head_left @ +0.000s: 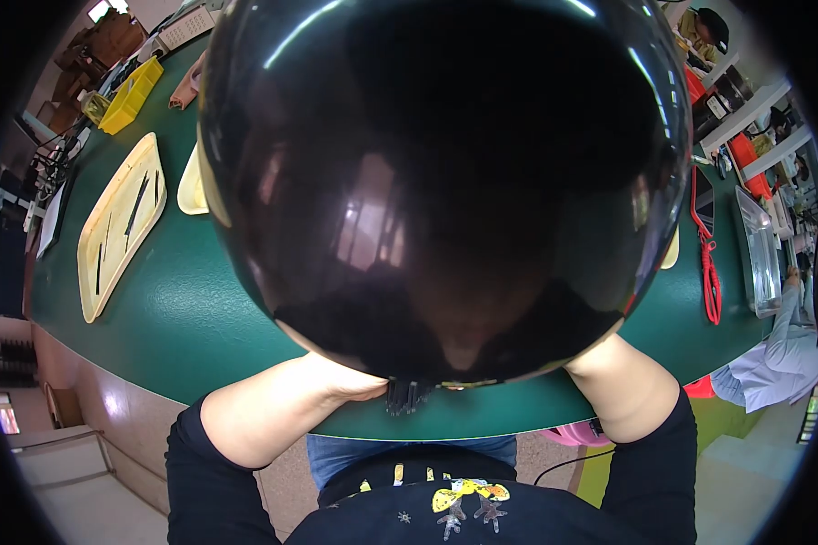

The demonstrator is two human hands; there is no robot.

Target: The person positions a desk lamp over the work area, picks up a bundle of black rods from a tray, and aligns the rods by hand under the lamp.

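Observation:
A large, glossy black rounded dome fills the middle of my view, close to the camera, with lights and a window reflected in it. It hides most of what lies below. My left hand reaches under its lower left rim; only the wrist and hand edge show, the fingers hidden. Beside that hand, a cluster of thin black strips pokes out at the table's front edge; whether the hand grips them is unclear. My right hand goes under the lower right rim, visible at the wrist, fingers covered.
On the green table, a cream tray at left holds several thin dark sticks. A yellow bin stands behind it. At right are a red cord and a clear tray. Other people sit at the far right and upper right.

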